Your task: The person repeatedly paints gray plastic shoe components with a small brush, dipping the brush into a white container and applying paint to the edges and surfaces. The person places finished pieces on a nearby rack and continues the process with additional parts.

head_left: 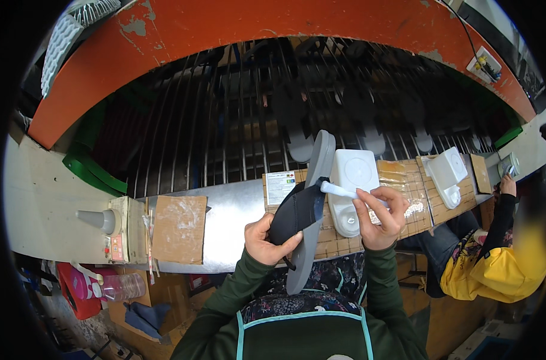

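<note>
My left hand (268, 241) is closed around the black upper of a sandal (312, 249), fingers behind it and thumb along its lower edge. The sandal stands on edge, its long grey sole turned to the right. From the right, my right hand (382, 219) pinches a white brush (340, 190) between thumb and fingers. The brush's tip reaches the top edge of the black upper, close to the sole; whether it touches is hard to tell. Just behind and below the brush, a white plastic pot (355, 171) with a small front cup stands on the bench.
Dark slides lie on a conveyor of metal rods (225, 138) under an orange hood (273, 24). Cardboard (179, 230) lies on the left, a labelled card (280, 187) near the pot. A second white pot (447, 171) stands rightward, where a co-worker in yellow (489, 273) sits.
</note>
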Motion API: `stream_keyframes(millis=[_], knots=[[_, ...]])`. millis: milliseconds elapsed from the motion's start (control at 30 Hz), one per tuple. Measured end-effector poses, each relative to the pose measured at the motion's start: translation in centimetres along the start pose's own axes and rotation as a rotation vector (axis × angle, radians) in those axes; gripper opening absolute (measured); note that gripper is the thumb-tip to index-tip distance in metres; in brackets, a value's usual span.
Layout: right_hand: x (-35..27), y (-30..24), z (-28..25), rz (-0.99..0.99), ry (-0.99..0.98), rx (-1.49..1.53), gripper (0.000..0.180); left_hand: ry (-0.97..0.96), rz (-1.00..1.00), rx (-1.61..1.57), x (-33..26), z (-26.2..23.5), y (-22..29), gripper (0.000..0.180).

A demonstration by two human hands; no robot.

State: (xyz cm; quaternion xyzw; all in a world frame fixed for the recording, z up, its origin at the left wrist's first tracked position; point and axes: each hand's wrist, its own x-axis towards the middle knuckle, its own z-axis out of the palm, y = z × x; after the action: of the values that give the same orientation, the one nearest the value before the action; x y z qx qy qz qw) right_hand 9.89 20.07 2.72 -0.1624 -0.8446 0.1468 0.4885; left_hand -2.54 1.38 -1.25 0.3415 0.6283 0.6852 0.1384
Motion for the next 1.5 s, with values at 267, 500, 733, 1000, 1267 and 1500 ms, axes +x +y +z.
stream_keyframes(millis=[267,500,733,1000,1267,1500], knots=[[0.1,0.1,-0.8,-0.042,-0.092,0.011,0.026,-0.011,0.049,0.021,0.8,-0.3,0.4,0.025],[0.4,0.6,-1.3,-0.082,-0.171,0.044,0.024,-0.038,0.07,0.071,1.5,-1.1,0.4,0.027],[1.2,0.7,-1.6,-0.075,-0.135,0.09,0.025,-0.058,-0.031,-0.133,1.6,-0.7,1.0,0.024],[0.9,-0.1,-0.9,-0.128,0.032,-0.114,0.028,-0.08,-0.094,-0.143,1.1,-0.6,1.2,0.023],[0.6,0.0,-1.4,-0.091,-0.14,0.015,0.026,-0.082,-0.022,-0.055,1.2,-1.2,1.3,0.024],[0.5,-0.2,-1.6,-0.104,-0.201,0.071,0.024,-0.05,-0.008,-0.028,1.5,-1.5,1.3,0.024]])
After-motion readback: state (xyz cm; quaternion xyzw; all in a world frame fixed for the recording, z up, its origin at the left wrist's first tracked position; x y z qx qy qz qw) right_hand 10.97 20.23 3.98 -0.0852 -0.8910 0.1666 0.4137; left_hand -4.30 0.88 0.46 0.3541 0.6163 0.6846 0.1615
